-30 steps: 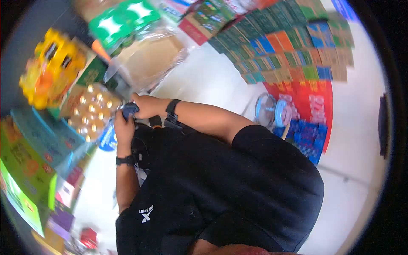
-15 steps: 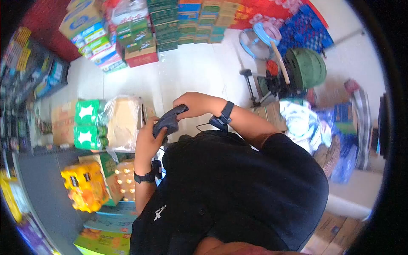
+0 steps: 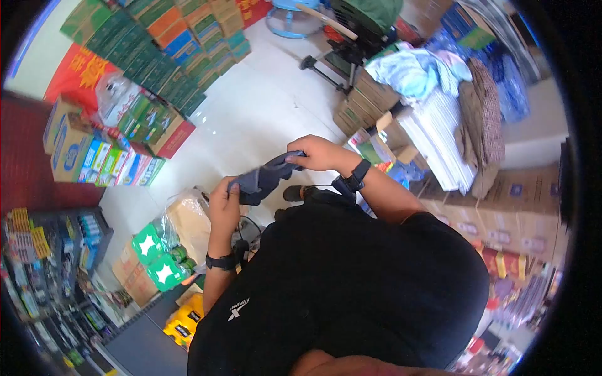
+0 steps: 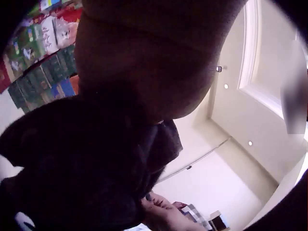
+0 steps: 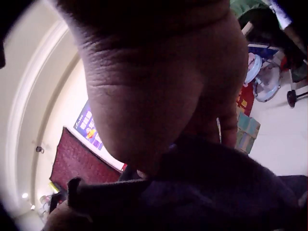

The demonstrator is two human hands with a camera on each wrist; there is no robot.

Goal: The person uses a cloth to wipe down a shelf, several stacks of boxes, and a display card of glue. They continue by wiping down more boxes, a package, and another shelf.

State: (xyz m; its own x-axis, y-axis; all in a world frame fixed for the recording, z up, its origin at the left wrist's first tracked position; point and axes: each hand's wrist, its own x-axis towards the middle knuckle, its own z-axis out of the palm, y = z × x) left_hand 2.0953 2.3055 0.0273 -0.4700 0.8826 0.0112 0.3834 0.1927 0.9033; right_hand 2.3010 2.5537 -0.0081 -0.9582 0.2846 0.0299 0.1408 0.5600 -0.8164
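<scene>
A dark grey cloth (image 3: 262, 180) stretches between my two hands in front of the body, over the pale floor. Its left end is pinched by my left hand (image 3: 223, 203), with the thumb lying on top of the fabric. My right hand (image 3: 318, 153) grips the other end, a little higher in the head view. Up close in the left wrist view, the cloth (image 4: 82, 163) hangs in dark folds below the hand. The right wrist view shows the cloth (image 5: 207, 187) spread under the thumb and fingers, with an upper edge folded. What kind of cloth article it is, I cannot tell.
Stacked cartons (image 3: 157, 50) stand at the back left. A plastic-wrapped carton (image 3: 189, 219) and green-wrapped packs (image 3: 157, 257) lie beside the left arm. A stroller (image 3: 345, 47) and a carton heaped with cloths (image 3: 417, 72) are to the right. A dark shelf (image 3: 56, 263) stands far left.
The view has swung from the shelf with bottles toward the open floor. My hands have moved apart, and the cloth, bunched up between them before, is now drawn out longer.
</scene>
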